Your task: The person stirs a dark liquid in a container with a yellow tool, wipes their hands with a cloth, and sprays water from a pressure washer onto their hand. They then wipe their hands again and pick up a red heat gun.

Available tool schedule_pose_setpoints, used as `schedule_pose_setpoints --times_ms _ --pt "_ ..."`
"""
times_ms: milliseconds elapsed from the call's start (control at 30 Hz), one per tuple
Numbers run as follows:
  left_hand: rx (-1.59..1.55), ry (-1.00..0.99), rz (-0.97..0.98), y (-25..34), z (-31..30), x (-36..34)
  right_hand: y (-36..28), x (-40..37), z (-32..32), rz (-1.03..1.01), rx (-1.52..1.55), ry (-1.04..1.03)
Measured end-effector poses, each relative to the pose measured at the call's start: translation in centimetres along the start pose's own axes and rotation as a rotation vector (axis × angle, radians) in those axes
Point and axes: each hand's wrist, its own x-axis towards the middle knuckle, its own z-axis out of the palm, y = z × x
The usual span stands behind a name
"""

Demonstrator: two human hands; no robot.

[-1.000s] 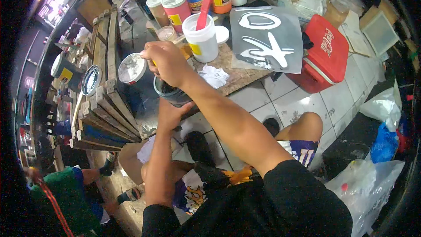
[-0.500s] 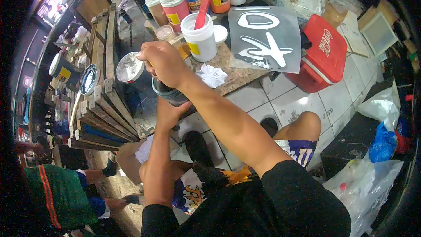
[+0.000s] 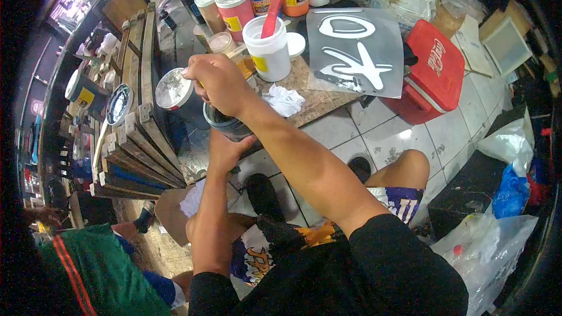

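Observation:
My left hand (image 3: 225, 151) cups the underside of a dark paint tub (image 3: 228, 126), holding it above the floor. My right hand (image 3: 219, 83) is closed over a yellow-handled stirring tool (image 3: 202, 85) that goes down into that tub; the tool's lower end is hidden. Just left of the fist lies a round lid smeared with white paint (image 3: 173, 89). Beyond it stands a white tub (image 3: 269, 50) with a red spatula (image 3: 275, 1) in it.
Several paint tubs (image 3: 234, 6) stand on a wooden board (image 3: 316, 102) with a crumpled rag (image 3: 284, 100) and a stencil sheet (image 3: 357, 50). Red cooler (image 3: 436, 73) at right. Stacked wooden frames (image 3: 134, 134) at left. Another person in green (image 3: 99, 275) at bottom left.
My hands and the tub have barely moved. The person in green at bottom left has shifted position across the frames.

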Motion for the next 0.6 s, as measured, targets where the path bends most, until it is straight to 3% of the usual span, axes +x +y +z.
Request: schedule_pose_setpoints --times_ms 600 --pt "0.005 -0.033 0.03 1.1 0.0 0.2 -0.6 -0.2 0.1 0.02 -0.019 0.003"
